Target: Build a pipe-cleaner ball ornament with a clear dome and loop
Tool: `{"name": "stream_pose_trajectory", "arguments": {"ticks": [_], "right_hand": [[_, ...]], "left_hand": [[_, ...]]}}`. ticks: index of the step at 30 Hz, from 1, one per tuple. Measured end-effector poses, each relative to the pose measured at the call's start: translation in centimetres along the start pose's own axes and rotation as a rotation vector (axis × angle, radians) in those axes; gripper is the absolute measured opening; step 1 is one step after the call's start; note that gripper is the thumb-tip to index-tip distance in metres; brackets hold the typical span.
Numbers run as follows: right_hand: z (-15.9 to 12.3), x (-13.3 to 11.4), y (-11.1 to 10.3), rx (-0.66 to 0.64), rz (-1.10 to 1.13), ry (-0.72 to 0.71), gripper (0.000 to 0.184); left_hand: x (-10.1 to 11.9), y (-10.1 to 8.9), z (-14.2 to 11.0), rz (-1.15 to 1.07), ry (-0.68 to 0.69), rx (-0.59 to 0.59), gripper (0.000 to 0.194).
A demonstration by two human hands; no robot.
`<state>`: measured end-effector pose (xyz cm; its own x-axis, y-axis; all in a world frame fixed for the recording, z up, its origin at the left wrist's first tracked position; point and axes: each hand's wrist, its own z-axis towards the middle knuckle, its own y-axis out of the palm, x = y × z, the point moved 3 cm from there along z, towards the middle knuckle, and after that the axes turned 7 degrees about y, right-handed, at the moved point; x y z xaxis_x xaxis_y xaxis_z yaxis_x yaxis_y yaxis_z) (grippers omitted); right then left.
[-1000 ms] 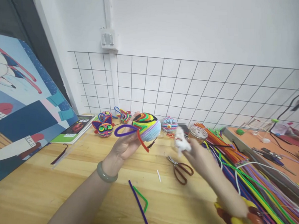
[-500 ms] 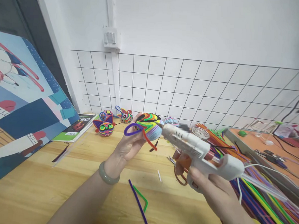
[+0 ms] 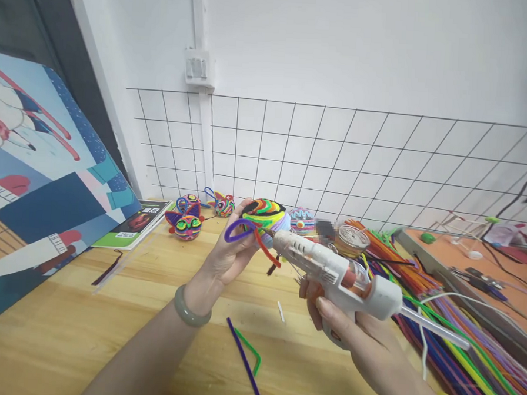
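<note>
My left hand [image 3: 229,257] is closed around a ball ornament [image 3: 265,215] wrapped in bright pipe cleaners, held above the wooden table. A purple loop [image 3: 235,230] and a red pipe cleaner end [image 3: 267,249] stick out from it. In my right hand [image 3: 349,329] is a white hot glue gun [image 3: 331,263], gripped by its handle, with a clear glue stick [image 3: 437,327] out of its back. Its nozzle is at the ball's near right side; whether it touches I cannot tell. Scissors behind my right hand are mostly hidden.
Finished ornaments [image 3: 186,226] sit at the back left beside a magazine [image 3: 132,223]. A purple pipe cleaner [image 3: 243,357] and a bent green one [image 3: 251,347] lie in front. Bundled pipe cleaners [image 3: 450,349] fill the right, near an orange tray [image 3: 455,255]. A picture board [image 3: 64,205] leans at left.
The glue gun in my right hand has shifted left and slightly down, bringing its nozzle lower on the ball. My left hand and the ball have stayed almost in place.
</note>
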<state>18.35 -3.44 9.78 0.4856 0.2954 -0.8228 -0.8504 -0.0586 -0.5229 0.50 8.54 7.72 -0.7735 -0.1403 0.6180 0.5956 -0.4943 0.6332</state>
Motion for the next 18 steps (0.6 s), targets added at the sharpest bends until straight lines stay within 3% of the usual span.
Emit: {"name": "stream_pose_trajectory", "arguments": {"ticks": [9,18], "right_hand": [[-0.08,0.04,0.05,-0.021,0.002,0.012,0.03],[-0.05,0.18,0.18,0.016,-0.015,-0.032,0.022]], "left_hand": [[0.26,0.81,0.05,0.001,0.031,-0.021,0.079],[0.26,0.87,0.06,0.042,0.086,0.015,0.066]]}}
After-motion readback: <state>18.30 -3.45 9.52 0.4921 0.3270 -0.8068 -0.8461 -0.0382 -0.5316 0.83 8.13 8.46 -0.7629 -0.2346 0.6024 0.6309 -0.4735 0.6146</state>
